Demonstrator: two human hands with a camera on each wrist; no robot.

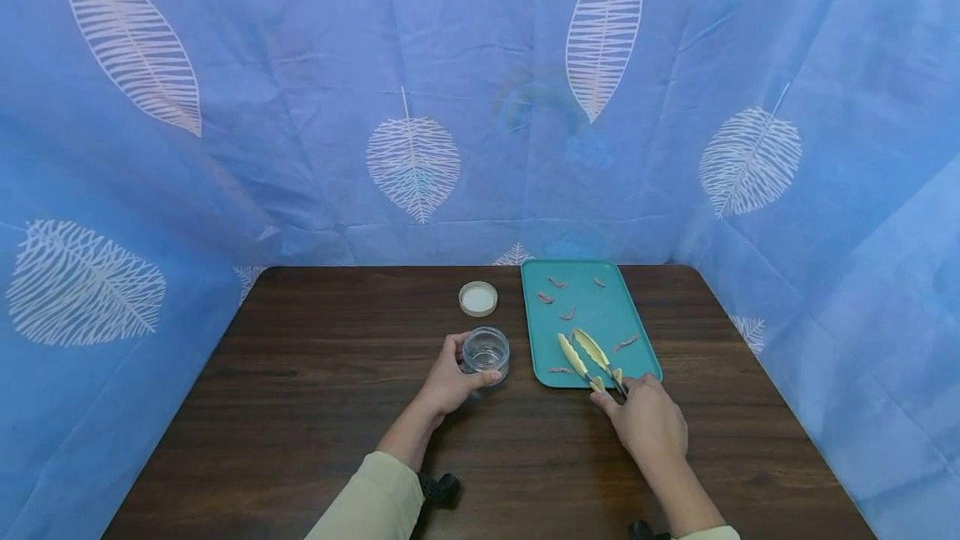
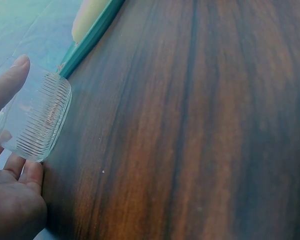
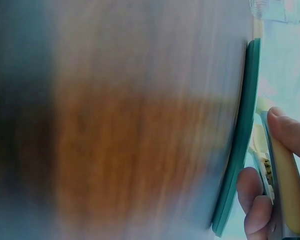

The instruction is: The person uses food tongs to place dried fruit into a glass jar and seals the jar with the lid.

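Observation:
My left hand [image 1: 450,377] grips a small clear glass jar [image 1: 486,353], thumb across its near side and fingers around the left. In the left wrist view the ribbed wall of the jar [image 2: 45,117] shows between thumb and fingers. My right hand [image 1: 651,419] holds a pair of yellow-tipped tongs [image 1: 583,357] by the handles. Their tips are apart, over the near part of a teal tray [image 1: 536,348]. Several small pinkish strips [image 1: 567,314] lie scattered on that tray. The right wrist view shows the thumb and fingers [image 3: 250,187] around the tongs' yellow handle [image 3: 285,185].
A round lid [image 1: 477,298] with a pale inside lies on the dark wooden table [image 1: 337,357], just beyond the jar. Blue cloth [image 1: 480,173] with white leaf prints hangs behind the table and along both sides.

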